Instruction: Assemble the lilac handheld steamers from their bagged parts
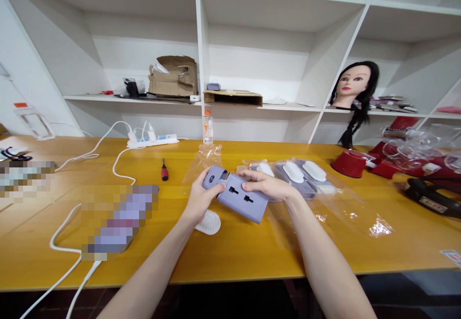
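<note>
Over the middle of the table, both hands hold a lavender plastic box [240,206] with two T-shaped black slots, tilted down to the right. My left hand [200,198] is closed around its smaller end piece [213,177], which has a dark oval opening; a gap shows between this piece and the larger body. My right hand [269,184] grips the larger body from above, thumb near the slots. Beneath my left hand lies a white oval bristled piece [209,223]. Just beyond my right hand, lavender boxes with white oval pieces [294,171] lie in clear plastic bags.
A phone [124,218] with a white cable lies left, with a screwdriver [164,171] and power strip [154,141] farther back. Clear plastic wrap [202,163] lies behind the hands. Red parts [348,163] and a black tool [432,196] stand right. White shelving rises behind.
</note>
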Demonstrator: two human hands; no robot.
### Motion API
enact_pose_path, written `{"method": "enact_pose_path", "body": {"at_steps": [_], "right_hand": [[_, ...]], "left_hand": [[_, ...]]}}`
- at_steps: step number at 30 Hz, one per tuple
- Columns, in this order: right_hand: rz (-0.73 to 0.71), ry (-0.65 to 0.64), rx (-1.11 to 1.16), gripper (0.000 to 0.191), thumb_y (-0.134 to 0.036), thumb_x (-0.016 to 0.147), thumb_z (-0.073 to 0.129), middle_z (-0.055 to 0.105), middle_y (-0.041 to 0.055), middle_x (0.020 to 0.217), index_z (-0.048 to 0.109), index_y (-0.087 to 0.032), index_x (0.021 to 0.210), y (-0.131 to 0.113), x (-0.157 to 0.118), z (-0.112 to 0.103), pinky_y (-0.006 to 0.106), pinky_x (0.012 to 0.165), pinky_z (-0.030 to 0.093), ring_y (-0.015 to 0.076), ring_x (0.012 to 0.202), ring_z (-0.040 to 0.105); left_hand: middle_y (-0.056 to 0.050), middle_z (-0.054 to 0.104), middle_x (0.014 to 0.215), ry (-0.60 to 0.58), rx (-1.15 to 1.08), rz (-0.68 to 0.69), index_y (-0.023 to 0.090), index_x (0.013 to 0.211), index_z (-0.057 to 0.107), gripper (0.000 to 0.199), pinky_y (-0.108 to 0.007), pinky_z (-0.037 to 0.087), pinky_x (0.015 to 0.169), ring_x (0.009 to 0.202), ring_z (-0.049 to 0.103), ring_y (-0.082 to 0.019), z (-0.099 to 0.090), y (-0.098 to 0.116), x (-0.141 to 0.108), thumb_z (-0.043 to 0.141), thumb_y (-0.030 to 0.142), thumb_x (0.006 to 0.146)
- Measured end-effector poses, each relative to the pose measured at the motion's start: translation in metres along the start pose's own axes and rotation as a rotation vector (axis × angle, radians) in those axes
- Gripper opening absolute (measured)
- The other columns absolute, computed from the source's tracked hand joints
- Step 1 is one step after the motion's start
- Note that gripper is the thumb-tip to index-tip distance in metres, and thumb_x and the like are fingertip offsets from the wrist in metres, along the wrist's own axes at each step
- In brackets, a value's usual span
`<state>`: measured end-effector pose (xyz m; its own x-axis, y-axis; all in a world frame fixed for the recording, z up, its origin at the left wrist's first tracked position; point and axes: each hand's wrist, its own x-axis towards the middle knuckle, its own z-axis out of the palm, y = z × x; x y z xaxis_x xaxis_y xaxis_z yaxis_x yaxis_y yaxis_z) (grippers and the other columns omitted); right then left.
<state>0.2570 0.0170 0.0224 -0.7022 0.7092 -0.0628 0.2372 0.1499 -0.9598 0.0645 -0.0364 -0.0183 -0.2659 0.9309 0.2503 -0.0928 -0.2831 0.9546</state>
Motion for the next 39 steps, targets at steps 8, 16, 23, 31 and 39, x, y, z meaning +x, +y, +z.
{"method": "enact_pose_path", "body": {"at_steps": [8,16,23,31,39], "right_hand": [[-0.055,-0.004,-0.053,0.043,-0.036,0.075,0.064,0.054,0.0068,0.114,0.052,-0.021,0.113,-0.001,0.001,-0.001,0.037,0.09,0.042,0.0198,0.102,0.052],[-0.168,0.026,-0.166,0.035,-0.036,0.079,0.059,0.054,0.0067,0.111,0.051,-0.02,0.109,0.0,0.004,0.005,0.035,0.088,0.04,0.0196,0.101,0.051],[-0.173,0.036,-0.122,0.04,-0.037,0.079,0.059,0.054,0.0066,0.107,0.045,-0.021,0.113,-0.003,0.004,0.01,0.033,0.08,0.042,0.0179,0.092,0.053],[-0.143,0.031,-0.174,0.038,-0.035,0.081,0.057,0.054,0.006,0.107,0.042,-0.023,0.114,-0.006,0.002,0.012,0.034,0.078,0.044,0.0173,0.088,0.054],[-0.1,0.096,-0.235,0.033,-0.032,0.081,0.056,0.056,0.005,0.102,0.044,-0.022,0.11,-0.005,0.002,0.015,0.032,0.075,0.044,0.0166,0.084,0.054]], "left_hand": [[-0.011,0.062,0.113,-0.032,0.11,0.126,0.012,0.119,0.054,0.059,-0.034,0.04,0.094,0.106,0.056,-0.024,-0.003,-0.002,-0.002,0.068,0.033,0.065],[-0.016,0.05,0.131,-0.127,0.25,0.222,0.013,0.13,0.044,0.072,-0.042,0.031,0.103,0.121,0.045,-0.029,-0.005,-0.005,-0.003,0.067,0.036,0.066],[-0.015,0.053,0.127,-0.094,0.31,0.211,0.013,0.133,0.041,0.077,-0.041,0.037,0.098,0.115,0.05,-0.029,-0.005,-0.008,-0.004,0.069,0.035,0.064],[-0.012,0.061,0.114,-0.1,0.312,0.187,0.012,0.13,0.045,0.074,-0.037,0.042,0.094,0.108,0.055,-0.027,-0.001,-0.006,-0.007,0.068,0.033,0.063],[-0.01,0.063,0.111,-0.178,0.277,0.165,0.014,0.128,0.047,0.069,-0.038,0.042,0.092,0.102,0.057,-0.026,-0.007,-0.014,-0.003,0.068,0.037,0.067]]}}
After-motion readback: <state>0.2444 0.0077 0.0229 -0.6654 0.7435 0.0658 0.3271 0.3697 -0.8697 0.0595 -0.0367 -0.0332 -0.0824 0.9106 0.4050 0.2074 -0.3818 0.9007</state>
